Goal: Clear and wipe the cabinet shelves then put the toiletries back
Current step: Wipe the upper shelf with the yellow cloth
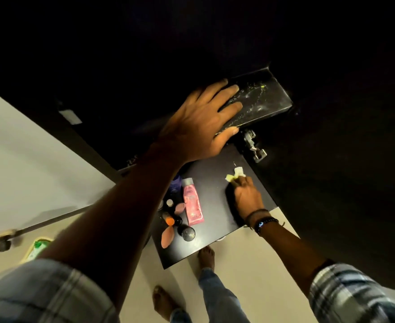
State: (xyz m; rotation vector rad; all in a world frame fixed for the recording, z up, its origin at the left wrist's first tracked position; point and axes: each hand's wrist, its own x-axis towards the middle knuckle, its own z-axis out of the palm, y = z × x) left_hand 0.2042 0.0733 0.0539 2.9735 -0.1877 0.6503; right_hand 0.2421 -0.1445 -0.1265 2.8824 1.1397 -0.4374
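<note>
My right hand (247, 197) grips the cloth (235, 174), which I think is soft and light and best held bunched, on the lower shelf (215, 192) near the toiletries (193, 203), while my left hand (196, 127) lies flat, fingers (228, 89) wide, on the upper shelf (269, 99).

silver hinge (253, 145), pale floor (250, 264), green-and-white pack (38, 247) lying on it at left, white panel (28, 159)

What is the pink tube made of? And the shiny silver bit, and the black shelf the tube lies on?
The pink tube looks like soft glossy plastic: translucent pink with a grey cap. The hinge seems bare metal, silvery and glinting. The black shelf is probably laminated board, smooth and faintly shiny; I cannot tell for sure.
</note>
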